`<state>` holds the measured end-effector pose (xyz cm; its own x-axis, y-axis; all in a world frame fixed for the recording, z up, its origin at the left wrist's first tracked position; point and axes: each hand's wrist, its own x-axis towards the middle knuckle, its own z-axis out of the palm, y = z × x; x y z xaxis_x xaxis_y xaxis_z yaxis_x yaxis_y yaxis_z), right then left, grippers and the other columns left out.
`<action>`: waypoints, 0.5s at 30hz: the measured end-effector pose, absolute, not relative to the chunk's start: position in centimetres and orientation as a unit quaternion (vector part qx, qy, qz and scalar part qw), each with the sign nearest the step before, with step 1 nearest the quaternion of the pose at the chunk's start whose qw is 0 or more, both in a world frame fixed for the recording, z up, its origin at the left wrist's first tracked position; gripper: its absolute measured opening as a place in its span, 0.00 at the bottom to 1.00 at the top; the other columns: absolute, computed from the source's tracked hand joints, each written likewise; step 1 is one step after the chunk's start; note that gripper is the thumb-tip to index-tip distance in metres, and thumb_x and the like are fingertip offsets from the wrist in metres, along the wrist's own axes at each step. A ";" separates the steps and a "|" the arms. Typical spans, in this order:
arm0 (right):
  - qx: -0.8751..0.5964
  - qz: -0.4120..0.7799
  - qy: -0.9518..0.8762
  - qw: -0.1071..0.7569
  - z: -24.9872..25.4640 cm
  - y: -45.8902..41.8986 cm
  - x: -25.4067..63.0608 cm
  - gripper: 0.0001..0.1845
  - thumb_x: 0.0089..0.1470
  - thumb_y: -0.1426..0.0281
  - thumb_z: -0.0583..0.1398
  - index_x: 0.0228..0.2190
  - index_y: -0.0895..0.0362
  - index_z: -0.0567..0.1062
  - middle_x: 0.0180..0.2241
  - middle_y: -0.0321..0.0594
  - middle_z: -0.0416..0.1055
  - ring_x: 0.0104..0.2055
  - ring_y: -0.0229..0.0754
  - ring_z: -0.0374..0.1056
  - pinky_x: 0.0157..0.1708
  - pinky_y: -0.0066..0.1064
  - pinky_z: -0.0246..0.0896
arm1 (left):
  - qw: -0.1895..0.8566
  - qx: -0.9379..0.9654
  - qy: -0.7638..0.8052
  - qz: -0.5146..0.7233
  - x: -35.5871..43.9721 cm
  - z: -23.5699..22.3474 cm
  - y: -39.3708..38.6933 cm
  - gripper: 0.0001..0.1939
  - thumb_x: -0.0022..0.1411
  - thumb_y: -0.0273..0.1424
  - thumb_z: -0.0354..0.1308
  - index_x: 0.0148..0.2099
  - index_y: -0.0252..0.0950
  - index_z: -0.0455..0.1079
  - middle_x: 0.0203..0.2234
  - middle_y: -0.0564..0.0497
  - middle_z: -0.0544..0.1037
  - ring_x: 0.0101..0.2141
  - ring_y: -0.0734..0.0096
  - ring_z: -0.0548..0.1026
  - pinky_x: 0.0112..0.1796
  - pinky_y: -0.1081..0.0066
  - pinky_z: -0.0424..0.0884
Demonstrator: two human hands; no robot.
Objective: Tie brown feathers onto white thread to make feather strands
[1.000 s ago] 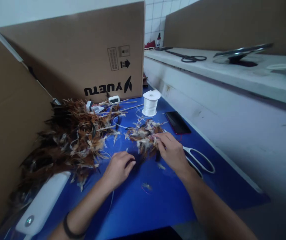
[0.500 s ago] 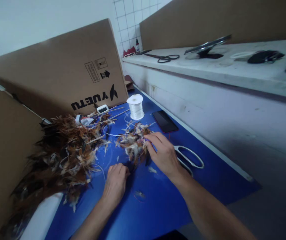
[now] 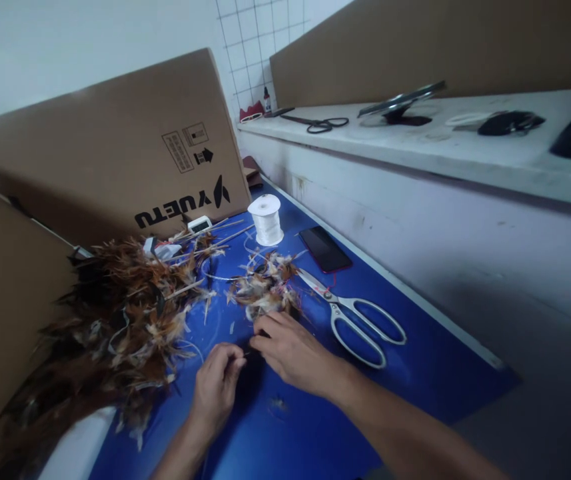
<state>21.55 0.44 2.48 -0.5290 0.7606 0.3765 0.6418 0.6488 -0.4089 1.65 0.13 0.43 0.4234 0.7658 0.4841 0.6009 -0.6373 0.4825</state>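
Observation:
Over the blue tabletop, my left hand [image 3: 218, 383] is closed in a pinch, thumb against the fingers. Facing it, a short gap away, my right hand [image 3: 292, 350] also pinches, its fingertips pointing left. Whatever lies between the fingertips of either hand is too small or hidden to make out. Just beyond my right hand sits a small bunch of brown and white feathers [image 3: 265, 287]. A pair of silver scissors [image 3: 345, 310] lies to the right of that hand, blades toward the feathers. A little fluff [image 3: 278, 403] rests on the table in front of me.
At left a large heap of brown feathers [image 3: 140, 327] covers the table beside a cardboard box [image 3: 105, 153]. A white spool of cord [image 3: 268, 223] stands at the back, near a dark phone [image 3: 325, 248]. Black scissors [image 3: 320, 125] lie on the white ledge [image 3: 365, 143].
My right hand has left the feather bunch and come toward me and left, close to my left hand, uncovering the silver scissors. My left hand has turned, its pinch now showing.

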 end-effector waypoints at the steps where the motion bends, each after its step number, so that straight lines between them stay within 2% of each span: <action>1: -0.403 0.111 -0.869 0.265 2.4 0.5 21.4 0.09 0.57 0.74 0.53 0.33 0.57 0.74 0.36 0.40 0.67 0.41 0.41 0.59 0.42 0.33 0.59 | 0.122 0.831 0.412 0.353 1.6 0.5 0.0 0.04 0.62 0.27 0.49 0.34 0.36 0.63 0.23 0.55 0.71 0.24 0.76 0.71 0.28 0.78 0.65; 3: -0.403 0.109 -0.869 0.265 2.1 0.6 21.2 0.10 0.58 0.73 0.53 0.31 0.57 0.74 0.34 0.40 0.67 0.40 0.40 0.60 0.41 0.32 0.59 | 0.127 0.824 0.417 0.361 1.5 0.6 -0.1 0.05 0.62 0.27 0.50 0.33 0.36 0.64 0.22 0.55 0.70 0.23 0.77 0.70 0.27 0.78 0.65; 8: -0.402 0.108 -0.865 0.279 1.6 0.7 21.0 0.11 0.59 0.74 0.51 0.34 0.57 0.74 0.32 0.39 0.68 0.36 0.38 0.62 0.40 0.30 0.60 | 0.144 0.805 0.441 0.369 1.3 0.8 -0.2 0.06 0.61 0.28 0.51 0.31 0.36 0.65 0.20 0.56 0.71 0.21 0.77 0.70 0.26 0.78 0.64; 15: -0.423 0.149 -0.839 0.307 1.2 0.7 20.8 0.09 0.59 0.71 0.53 0.34 0.57 0.74 0.32 0.39 0.70 0.36 0.38 0.66 0.39 0.30 0.63 | 0.195 0.753 0.486 0.399 0.6 0.1 0.1 0.05 0.61 0.30 0.52 0.39 0.36 0.66 0.22 0.55 0.73 0.24 0.75 0.73 0.29 0.76 0.68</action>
<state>20.78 0.73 1.16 -0.4528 0.8019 0.3897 0.6184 0.5973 -0.5107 0.61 0.12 0.12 0.2091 0.8871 0.4114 0.5763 -0.4517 0.6810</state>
